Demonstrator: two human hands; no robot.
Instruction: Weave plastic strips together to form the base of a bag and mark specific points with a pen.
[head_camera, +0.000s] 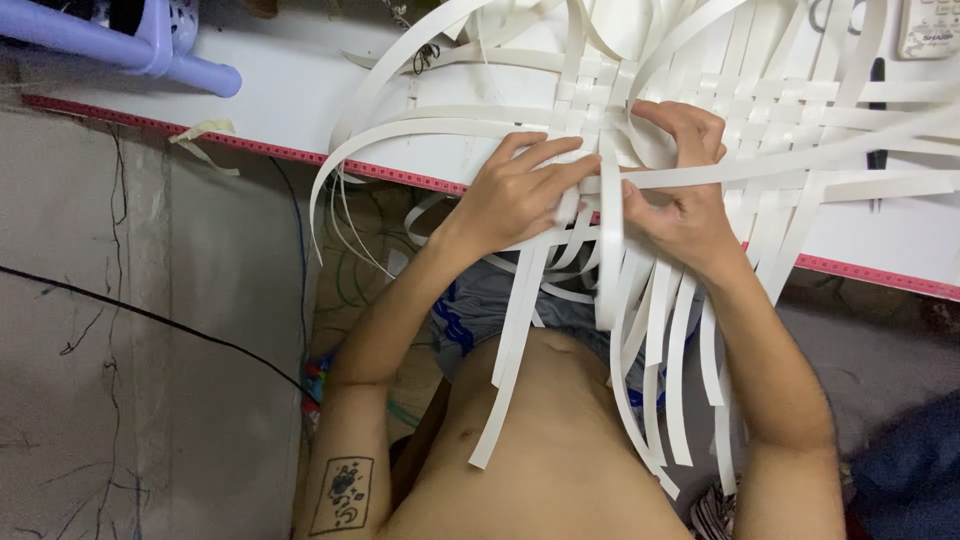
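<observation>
The woven mat (700, 110) of white strips lay on the white table (300, 100), its near edge overhanging the red-trimmed rim, with loose strip ends (650, 340) hanging down toward the person's lap. The left hand (515, 195) rested at the mat's edge with its fingers curled flat over a long crosswise strip (760, 170), pressing it against the upright ones. The right hand (680, 190) pinched the same strip just beside it, thumb and fingers closed narrowly around it, with the index finger hooked into the weave above. The likely trouble was slippage: the strips looked smooth and springy, so easing either grip could let the crosswise strip spring out of the over-and-under pattern. The curved strips (400, 130) bowing out to the left seemed under tension and might pull neighbouring rows loose. Too hard a tug could crease or kink a strip at the fold. The dangling ends crossed one another, so the wrong one might be picked up. A purple plastic rack (150, 45) stood well apart at the table's far left.
</observation>
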